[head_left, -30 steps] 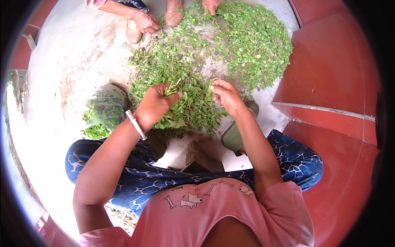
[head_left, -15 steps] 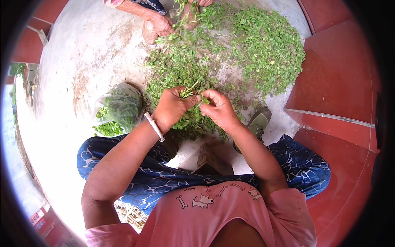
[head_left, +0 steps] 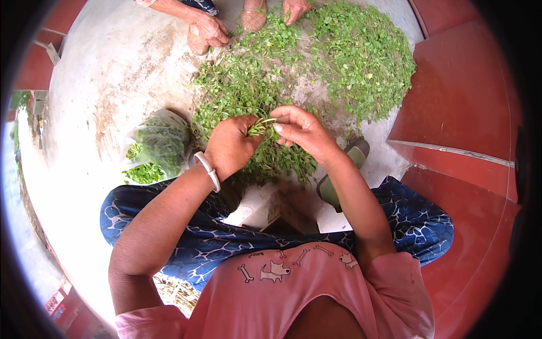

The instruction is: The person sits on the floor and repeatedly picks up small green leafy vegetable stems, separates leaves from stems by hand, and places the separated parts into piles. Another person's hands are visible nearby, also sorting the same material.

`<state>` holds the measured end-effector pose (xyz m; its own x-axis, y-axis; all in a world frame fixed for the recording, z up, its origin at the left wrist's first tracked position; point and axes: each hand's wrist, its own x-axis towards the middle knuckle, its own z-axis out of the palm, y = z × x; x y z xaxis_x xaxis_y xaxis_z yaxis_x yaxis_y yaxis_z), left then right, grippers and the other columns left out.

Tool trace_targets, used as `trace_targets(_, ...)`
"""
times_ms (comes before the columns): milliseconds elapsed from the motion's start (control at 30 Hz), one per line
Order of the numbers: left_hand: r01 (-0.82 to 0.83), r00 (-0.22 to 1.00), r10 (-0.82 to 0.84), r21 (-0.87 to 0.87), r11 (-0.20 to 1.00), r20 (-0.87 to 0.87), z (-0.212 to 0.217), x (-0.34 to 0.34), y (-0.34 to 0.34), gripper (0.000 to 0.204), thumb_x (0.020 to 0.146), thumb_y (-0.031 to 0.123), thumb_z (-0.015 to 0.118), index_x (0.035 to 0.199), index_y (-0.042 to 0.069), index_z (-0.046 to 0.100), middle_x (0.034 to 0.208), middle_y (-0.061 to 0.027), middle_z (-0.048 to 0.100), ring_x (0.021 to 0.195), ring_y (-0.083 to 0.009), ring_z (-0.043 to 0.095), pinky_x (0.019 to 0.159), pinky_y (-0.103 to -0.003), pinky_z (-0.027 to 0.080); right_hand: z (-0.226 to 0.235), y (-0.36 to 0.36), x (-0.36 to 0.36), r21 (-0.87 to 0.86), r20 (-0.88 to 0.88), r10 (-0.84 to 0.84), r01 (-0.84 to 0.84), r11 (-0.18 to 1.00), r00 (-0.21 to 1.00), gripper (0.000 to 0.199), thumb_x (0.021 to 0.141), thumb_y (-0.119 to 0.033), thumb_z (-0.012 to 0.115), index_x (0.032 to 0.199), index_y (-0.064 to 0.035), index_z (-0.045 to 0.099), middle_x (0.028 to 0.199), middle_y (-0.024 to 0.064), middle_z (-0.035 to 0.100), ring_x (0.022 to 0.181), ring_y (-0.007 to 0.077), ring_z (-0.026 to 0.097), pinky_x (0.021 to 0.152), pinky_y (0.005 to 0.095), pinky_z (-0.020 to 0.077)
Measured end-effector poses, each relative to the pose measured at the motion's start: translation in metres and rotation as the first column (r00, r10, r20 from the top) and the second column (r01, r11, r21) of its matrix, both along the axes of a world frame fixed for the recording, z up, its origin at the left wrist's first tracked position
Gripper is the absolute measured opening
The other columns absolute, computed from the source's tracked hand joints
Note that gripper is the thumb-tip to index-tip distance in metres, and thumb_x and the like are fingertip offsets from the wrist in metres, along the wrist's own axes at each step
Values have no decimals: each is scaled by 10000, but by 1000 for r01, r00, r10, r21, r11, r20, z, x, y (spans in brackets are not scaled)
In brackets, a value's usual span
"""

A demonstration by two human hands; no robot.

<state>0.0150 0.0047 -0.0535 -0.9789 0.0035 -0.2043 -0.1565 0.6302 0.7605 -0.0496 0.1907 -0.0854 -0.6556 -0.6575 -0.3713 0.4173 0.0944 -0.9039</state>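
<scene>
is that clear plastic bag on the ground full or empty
Partly full. Green leaves show through the plastic bag and spill from its lower end onto the floor.

There were four hands in all. Two belonged to the person with the camera: the left hand (head_left: 228, 148) and the right hand (head_left: 299, 129), and together they held one small bunch of green stems (head_left: 258, 126). Two more hands, one (head_left: 208, 31) and another (head_left: 296, 8), belonged to a second person at the top. One bare foot (head_left: 253, 18) showed between them. There were two heaps of green leaves on the floor, a near heap (head_left: 248, 96) and a far heap (head_left: 361, 53). There was one clear bag of greens (head_left: 158, 146), one white bracelet (head_left: 208, 170) and one green sandal (head_left: 343, 172).
</scene>
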Motion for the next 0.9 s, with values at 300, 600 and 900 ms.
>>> trace_targets(300,-230,949,163,243,942,270,16,-6,4,143,773,107,610,818,-27,590,571,-71,520,544,-110,471,536,-290,416,-6,0,-3,-112,-69,99,-106,988,993,134,915,-177,564,927,-44,580,781,-16,564,671,70,555,590,222,460)
trace_targets(600,-361,930,247,552,752,272,25,-17,-14,200,923,190,527,1052,37,540,876,-15,583,693,-92,563,590,-227,483,-108,57,-16,608,-310,222,14,794,924,265,859,-316,619,976,-78,621,850,71,648,749,166,614,657,350,475)
trace_targets(900,-345,929,209,512,786,305,27,-16,-16,159,936,214,509,956,57,524,800,-28,583,663,-83,552,588,-223,469,-150,56,27,754,-181,346,-96,650,921,242,822,-291,660,913,-69,625,789,69,637,710,185,610,613,347,468)
